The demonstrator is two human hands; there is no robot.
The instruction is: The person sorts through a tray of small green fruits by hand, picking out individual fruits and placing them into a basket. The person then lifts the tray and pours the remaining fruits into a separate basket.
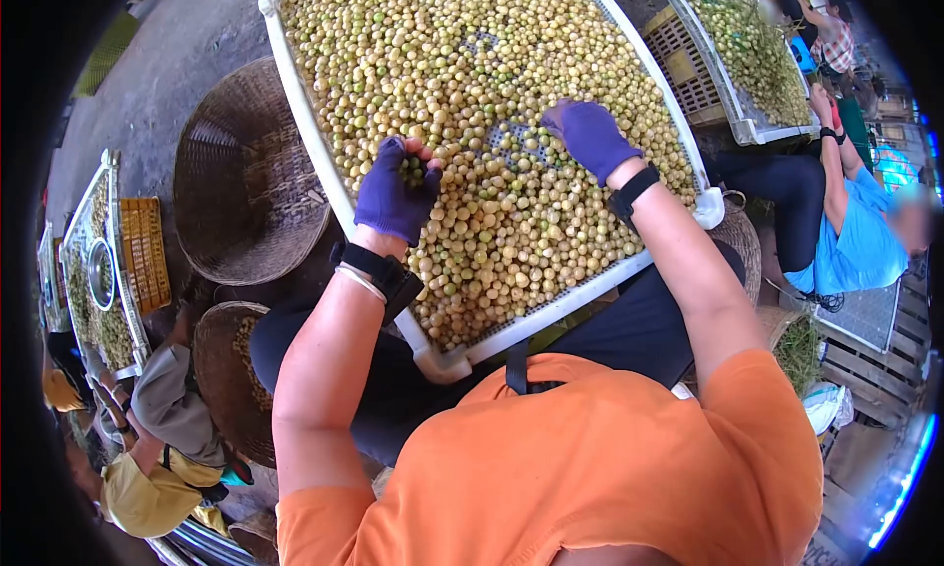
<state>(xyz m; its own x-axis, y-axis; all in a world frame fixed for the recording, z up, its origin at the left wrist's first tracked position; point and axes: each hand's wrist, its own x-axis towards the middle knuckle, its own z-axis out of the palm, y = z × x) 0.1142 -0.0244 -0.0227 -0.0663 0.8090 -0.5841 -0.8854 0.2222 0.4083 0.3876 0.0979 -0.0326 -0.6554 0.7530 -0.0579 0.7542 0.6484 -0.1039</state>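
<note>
A white-rimmed tray (304, 114) full of small round yellow-green fruits (511, 237) lies across my lap. My left hand (398, 190), in a purple glove with bare fingertips, is over the tray's left half. Its fingers and thumb curl around a few of the round fruits. On the right side, my right hand (593, 139), also in a purple glove, reaches down to the fruits with its fingers bent and close together. What those fingers hold, if anything, is hidden. Between the hands, a patch of the perforated tray bottom (518, 145) shows.
A deep woven basket (236, 182) stands left of the tray, and another basket (221, 369) with fruits is nearer. At right, a person in a blue shirt (855, 237) sits by another fruit tray (752, 64). A person in grey trousers (177, 404) works at left beside a tray (106, 300).
</note>
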